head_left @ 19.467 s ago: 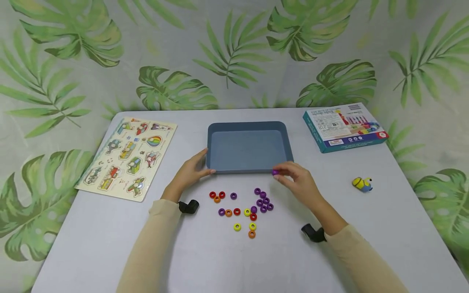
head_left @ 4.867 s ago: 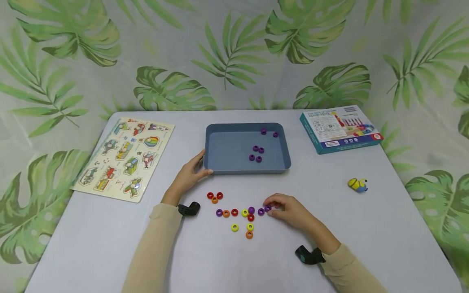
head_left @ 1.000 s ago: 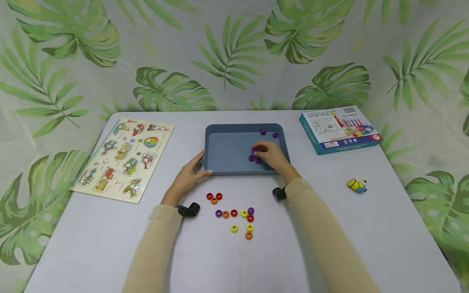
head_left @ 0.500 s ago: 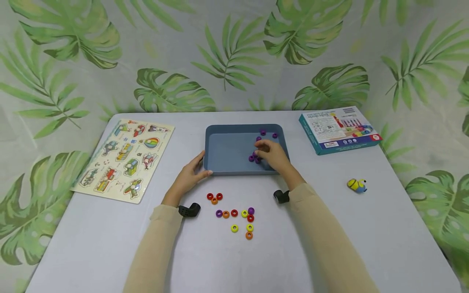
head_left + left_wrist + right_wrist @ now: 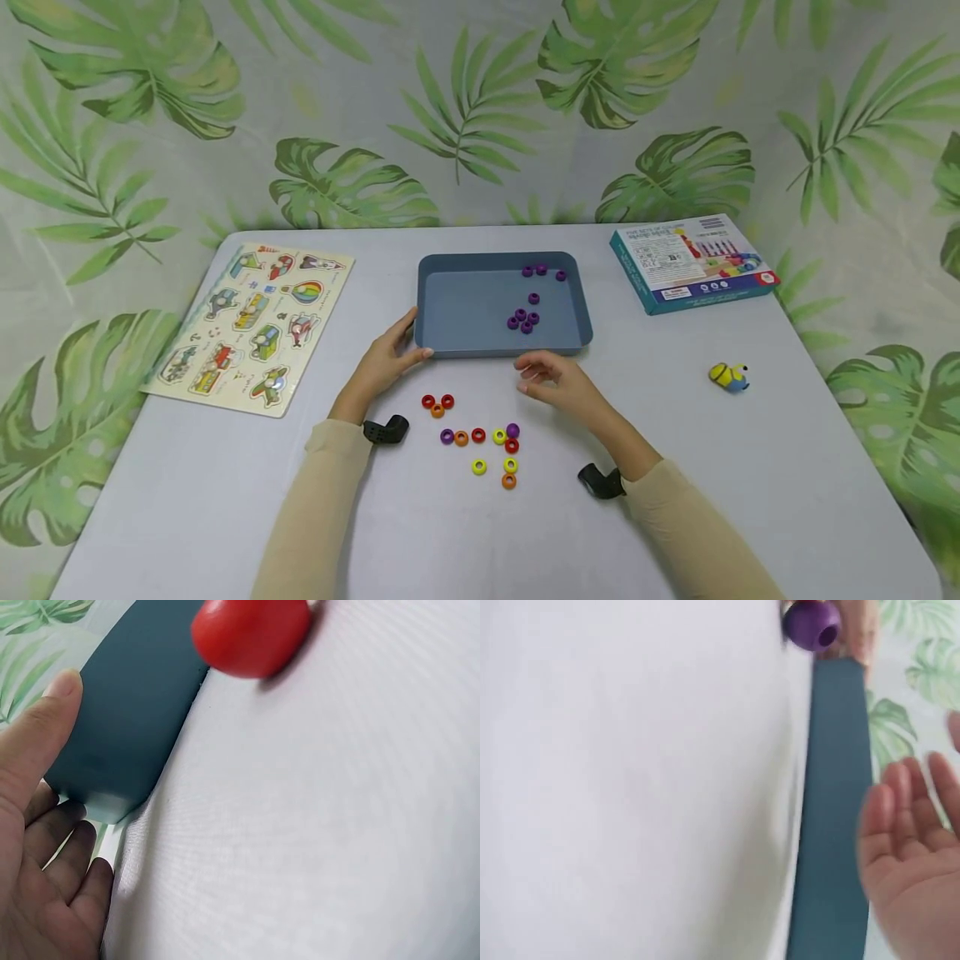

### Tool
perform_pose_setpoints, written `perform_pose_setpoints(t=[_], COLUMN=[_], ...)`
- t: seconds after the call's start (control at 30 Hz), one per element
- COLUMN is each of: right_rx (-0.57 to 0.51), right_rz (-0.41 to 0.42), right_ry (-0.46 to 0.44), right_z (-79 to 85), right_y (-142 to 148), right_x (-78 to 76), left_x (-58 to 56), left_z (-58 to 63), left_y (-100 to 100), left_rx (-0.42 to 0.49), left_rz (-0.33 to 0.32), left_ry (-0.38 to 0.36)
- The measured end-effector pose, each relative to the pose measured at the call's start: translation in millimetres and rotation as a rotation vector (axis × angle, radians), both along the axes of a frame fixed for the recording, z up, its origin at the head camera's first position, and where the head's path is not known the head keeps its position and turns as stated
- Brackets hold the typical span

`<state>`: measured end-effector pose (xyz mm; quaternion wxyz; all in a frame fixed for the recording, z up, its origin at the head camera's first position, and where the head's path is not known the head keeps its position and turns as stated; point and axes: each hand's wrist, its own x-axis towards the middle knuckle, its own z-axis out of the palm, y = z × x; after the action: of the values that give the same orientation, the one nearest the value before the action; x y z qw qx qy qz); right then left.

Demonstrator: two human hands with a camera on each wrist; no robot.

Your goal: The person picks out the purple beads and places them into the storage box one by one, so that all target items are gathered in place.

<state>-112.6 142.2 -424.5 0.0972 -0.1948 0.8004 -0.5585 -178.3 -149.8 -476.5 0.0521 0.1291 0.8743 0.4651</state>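
Note:
My left hand holds the near left corner of the blue-grey tray. In the left wrist view the thumb lies on the front wall, and the fingers bend behind the corner. Several purple beads sit in the tray's right half. My right hand hovers just in front of the tray, fingers loosely bent, holding nothing. On the table nearer me are loose ring beads: red, orange, yellow and purple. The right wrist view shows a purple bead close up.
On the left lies a picture puzzle board. A teal-edged box stands at the back right, with a small yellow and blue figure in front of it. A leaf-patterned cloth hangs behind the white table.
Purple beads have gone from the table into the tray over the earlier frames. Since half a second ago the right hand has drawn back out of the tray toward me. The left hand stays.

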Motion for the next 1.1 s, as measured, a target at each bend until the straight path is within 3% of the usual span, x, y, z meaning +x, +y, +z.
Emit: perform_pose_setpoints(t=[0.2, 0.3, 0.6, 0.73, 0.9, 1.03, 1.1], right_rx=[0.068, 0.121, 0.198, 0.21, 0.173, 0.08, 0.003], right_rz=[0.174, 0.23, 0.304, 0.277, 0.164, 0.065, 0.021], right_ry=[-0.12, -0.144, -0.033, -0.003, 0.007, 0.06, 0.069], right_z=[-35.0, -44.9, -50.4, -48.3, -22.0, 2.6, 3.0], right_y=[10.6, 13.5, 8.8, 6.3, 2.4, 0.9, 3.2], right_x=[11.6, 14.6, 17.5, 19.2, 17.0, -1.7, -19.4], left_x=[-0.3, -0.2, -0.2, -0.7, -0.7, -0.7, -0.6], left_z=[1.1, 1.3, -1.3, -2.8, -3.3, -2.9, -2.3], left_y=[0.8, 1.2, 0.1, -0.1, -0.6, -1.0, -0.7], left_rx=[0.01, 0.01, 0.0, -0.001, 0.003, 0.006, 0.003], left_rz=[-0.009, -0.005, -0.001, -0.002, 0.002, 0.0, 0.001], left_ry=[-0.005, -0.008, 0.002, 0.0, -0.002, -0.001, -0.003])
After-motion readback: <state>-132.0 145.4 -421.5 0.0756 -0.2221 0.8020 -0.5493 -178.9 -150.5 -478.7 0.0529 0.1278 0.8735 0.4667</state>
